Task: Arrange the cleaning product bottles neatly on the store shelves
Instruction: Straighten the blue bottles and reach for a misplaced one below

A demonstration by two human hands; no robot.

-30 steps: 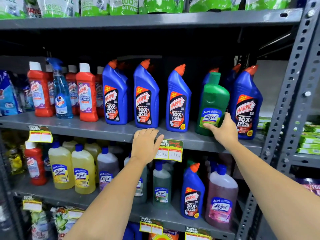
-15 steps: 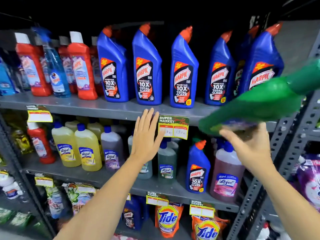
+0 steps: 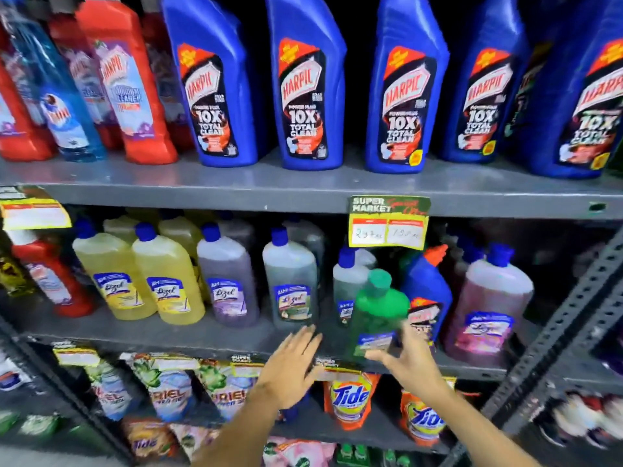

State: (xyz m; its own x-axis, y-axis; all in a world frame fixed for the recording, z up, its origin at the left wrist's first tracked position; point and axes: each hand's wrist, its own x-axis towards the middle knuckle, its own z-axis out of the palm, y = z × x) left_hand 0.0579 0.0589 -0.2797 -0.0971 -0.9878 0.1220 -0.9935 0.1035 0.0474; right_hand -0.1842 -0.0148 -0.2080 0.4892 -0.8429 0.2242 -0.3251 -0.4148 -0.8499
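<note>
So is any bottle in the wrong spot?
Yes. One blue Harpic bottle stands on the middle shelf among the Lizol bottles, while the other Harpics line the shelf above. A lone red bottle sits at that shelf's left end. The right hand holds a green bottle there, upright.

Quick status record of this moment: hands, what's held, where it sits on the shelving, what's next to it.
right hand: at the base of the green bottle; grip blurred, appears to hold it
left hand: open, fingers spread, holding nothing
green bottle: upright, at the front edge of the middle shelf
neighbours: clear Lizol bottle behind-left, lone blue Harpic bottle right
upper shelf: row of blue Harpic bottles
blur: heavy motion blur; contact with shelf unclear
</note>
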